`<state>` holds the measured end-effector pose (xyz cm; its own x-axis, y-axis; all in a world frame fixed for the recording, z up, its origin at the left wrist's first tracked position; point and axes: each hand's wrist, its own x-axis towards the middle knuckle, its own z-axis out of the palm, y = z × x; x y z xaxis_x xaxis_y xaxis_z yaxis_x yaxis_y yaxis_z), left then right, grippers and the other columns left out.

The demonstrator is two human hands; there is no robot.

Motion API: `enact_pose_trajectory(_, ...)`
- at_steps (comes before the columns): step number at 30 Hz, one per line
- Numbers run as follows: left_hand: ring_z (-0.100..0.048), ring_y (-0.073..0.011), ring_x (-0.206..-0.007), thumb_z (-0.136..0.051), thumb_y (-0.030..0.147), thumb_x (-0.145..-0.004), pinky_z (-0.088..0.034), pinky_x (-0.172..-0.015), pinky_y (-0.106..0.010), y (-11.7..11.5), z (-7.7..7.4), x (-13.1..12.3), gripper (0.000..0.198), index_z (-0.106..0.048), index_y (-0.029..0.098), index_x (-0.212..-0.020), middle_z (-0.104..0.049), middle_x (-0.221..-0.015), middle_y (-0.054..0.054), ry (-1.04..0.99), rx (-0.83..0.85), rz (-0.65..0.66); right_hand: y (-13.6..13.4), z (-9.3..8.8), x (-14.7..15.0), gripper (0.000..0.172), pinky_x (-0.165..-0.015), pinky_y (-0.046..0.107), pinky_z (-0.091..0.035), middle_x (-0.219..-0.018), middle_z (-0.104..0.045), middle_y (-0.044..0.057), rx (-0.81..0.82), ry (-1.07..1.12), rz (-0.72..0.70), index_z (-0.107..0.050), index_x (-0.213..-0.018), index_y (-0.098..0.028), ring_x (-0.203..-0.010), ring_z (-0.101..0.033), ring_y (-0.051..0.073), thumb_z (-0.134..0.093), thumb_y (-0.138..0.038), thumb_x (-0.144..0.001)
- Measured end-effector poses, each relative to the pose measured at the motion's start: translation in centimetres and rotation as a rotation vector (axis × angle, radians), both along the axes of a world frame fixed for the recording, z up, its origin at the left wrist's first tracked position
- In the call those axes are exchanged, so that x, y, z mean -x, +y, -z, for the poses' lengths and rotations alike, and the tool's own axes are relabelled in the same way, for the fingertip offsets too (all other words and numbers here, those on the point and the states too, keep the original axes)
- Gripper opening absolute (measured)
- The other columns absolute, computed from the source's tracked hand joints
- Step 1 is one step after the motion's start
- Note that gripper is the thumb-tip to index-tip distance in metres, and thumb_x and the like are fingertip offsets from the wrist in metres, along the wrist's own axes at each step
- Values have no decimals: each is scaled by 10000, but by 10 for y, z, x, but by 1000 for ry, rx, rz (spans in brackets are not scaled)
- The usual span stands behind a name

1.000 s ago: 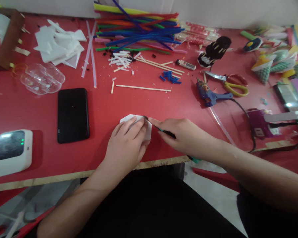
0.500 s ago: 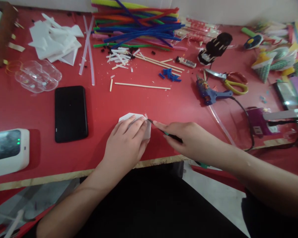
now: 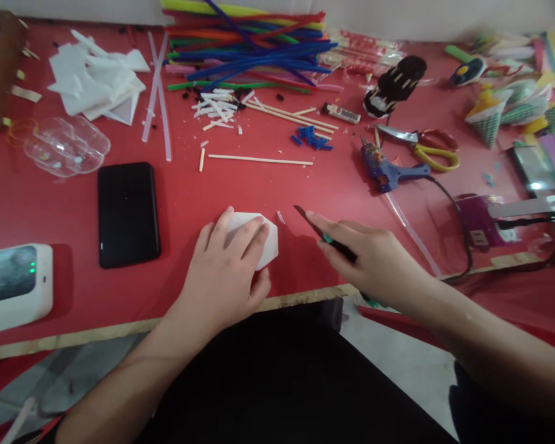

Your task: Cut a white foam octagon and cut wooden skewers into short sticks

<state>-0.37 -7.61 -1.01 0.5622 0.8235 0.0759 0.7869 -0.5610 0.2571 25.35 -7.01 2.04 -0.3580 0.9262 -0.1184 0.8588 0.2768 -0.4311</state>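
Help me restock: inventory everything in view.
White piece: one, white, front
Knife: one, dark, front
Phone: one, black, left
Device: one, white, far left
Glue gun: one, blue, right
Hand tool: one, red-yellow handles, right
Pipe cleaners: many, multicoloured, back
Sheets: several, white, back left
Tray: one, clear, left
Sticks: several, pale, centre
Box: one, purple, right
Oddments: many, mixed, scattered
Table: one, red, beneath
Left hand: one, on white piece
Right hand: one, holding knife

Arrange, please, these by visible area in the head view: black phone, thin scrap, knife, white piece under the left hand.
1. Black phone
2. White piece, partly covered
3. Knife, partly covered too
4. Thin scrap, clearly smallest
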Motion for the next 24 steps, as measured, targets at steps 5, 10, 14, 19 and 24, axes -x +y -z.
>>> enact_pose_trajectory(5,-571,-387,-1026,-574,597,-927,-547,-757,-520,-4,-5,-1,694,-552,156,-1463,-606,-1436,-128,106,-34,-115,2,3,6,543,-810,310,-599,-1162,-763,75,-2,53,-14,-500,-1522,-237,-943,-748,199,-524,-244,-980)
enact_pose_trajectory(10,-578,-392,-1071,-589,626,-915,-542,-839,-528,-5,-2,-1,719,-590,109,-1415,-613,-1371,-203,32,-114,-149,5,3,12,554,-903,291,-590,-1278,-738,42,48,145,-63,-490,-1526,-262,-1053,-737,180,-535,-211,-976)
enact_pose_trajectory(14,-489,-412,-1336,-556,497,-972,-478,-1039,-562,-7,0,-1,533,-618,148,-1370,-575,-1460,-161,-61,-109,-35,10,5,14,544,-934,304,-594,-1280,-741,37,52,172,-88,-509,-1511,-259,-1068,-738,185,-552,-206,-971)
enact_pose_trajectory(19,-425,-463,-1387,-558,350,-951,-460,-1036,-633,-9,-2,-3,445,-622,232,-1375,-523,-1530,-105,-2,-22,-43,12,7,17,553,-965,296,-592,-1351,-705,13,56,205,-92,-498,-1517,-278,-1148,-716,185,-555,-199,-972)
enact_pose_trajectory(24,-568,-389,-1102,-586,479,-951,-556,-824,-523,-13,-6,-10,489,-621,265,-1390,-601,-1412,-117,75,-22,-128,13,5,23,522,-1002,295,-579,-1366,-692,2,54,216,-80,-524,-1497,-267,-1170,-707,182,-539,-203,-980)
